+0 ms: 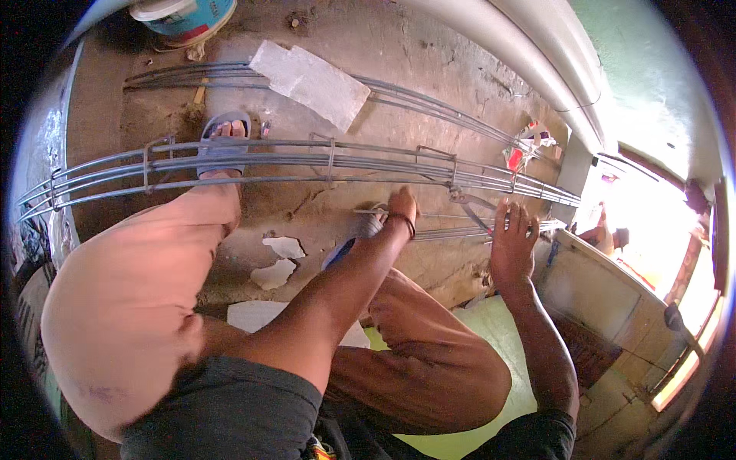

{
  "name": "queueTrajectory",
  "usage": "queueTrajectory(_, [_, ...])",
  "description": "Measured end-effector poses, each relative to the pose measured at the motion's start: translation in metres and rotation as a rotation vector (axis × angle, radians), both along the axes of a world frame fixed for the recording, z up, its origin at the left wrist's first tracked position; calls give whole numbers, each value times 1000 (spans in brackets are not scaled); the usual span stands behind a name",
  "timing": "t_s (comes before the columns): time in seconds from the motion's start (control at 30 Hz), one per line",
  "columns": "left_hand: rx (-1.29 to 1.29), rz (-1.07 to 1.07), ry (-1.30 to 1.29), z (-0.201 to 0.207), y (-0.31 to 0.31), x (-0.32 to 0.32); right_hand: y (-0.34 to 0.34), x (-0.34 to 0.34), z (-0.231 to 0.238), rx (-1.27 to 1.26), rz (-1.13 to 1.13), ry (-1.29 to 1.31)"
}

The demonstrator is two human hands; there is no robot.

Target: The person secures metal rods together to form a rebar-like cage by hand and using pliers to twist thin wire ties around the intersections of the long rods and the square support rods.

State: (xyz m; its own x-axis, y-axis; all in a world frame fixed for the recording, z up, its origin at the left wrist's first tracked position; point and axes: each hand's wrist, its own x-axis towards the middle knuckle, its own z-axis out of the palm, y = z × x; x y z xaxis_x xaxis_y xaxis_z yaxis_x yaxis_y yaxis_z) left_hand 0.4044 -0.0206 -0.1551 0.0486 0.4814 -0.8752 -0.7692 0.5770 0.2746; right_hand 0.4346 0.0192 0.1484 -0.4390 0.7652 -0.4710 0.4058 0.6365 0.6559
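A long cage of steel reinforcing bars (291, 162) with bent stirrups (331, 159) runs across in front of me. My left hand (404, 203), with a dark band on its wrist, is closed just on the near side of the cage; what its fingers hold is hidden. To the right, my right hand (512, 245) has its fingers raised around the handle ends of a pair of pincers (477, 207). The pincers' jaws touch the cage near a stirrup. Part of their handles is hidden by the hand.
More bars (437, 113) lie beyond the cage, under a pale flat slab (310, 84). A bucket (188, 19) stands far left. Thick white pipes (537, 61) run at upper right. My slippered foot (222, 149) is at the cage. Broken pale pieces (274, 274) lie on the floor.
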Motion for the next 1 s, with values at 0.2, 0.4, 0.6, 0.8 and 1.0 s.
queueTrajectory(0.2, [-28, 381, -310, -18, 54, -26, 21, 11, -11, -78, -158, -59])
queueTrajectory(0.4, [-25, 214, 132, -17, 96, -29, 59, 22, -11, -290, -147, 172])
queueTrajectory(0.6, [129, -168, 702, -50, 101, -5, 98, 27, -18, -420, -234, 207])
queueTrajectory(0.8, [103, 3, 884, -50, 98, -16, 140, 15, -22, -587, -205, 202])
queueTrajectory(1.0, [132, 60, 828, -50, 93, -24, 176, 13, -38, -757, -238, 95])
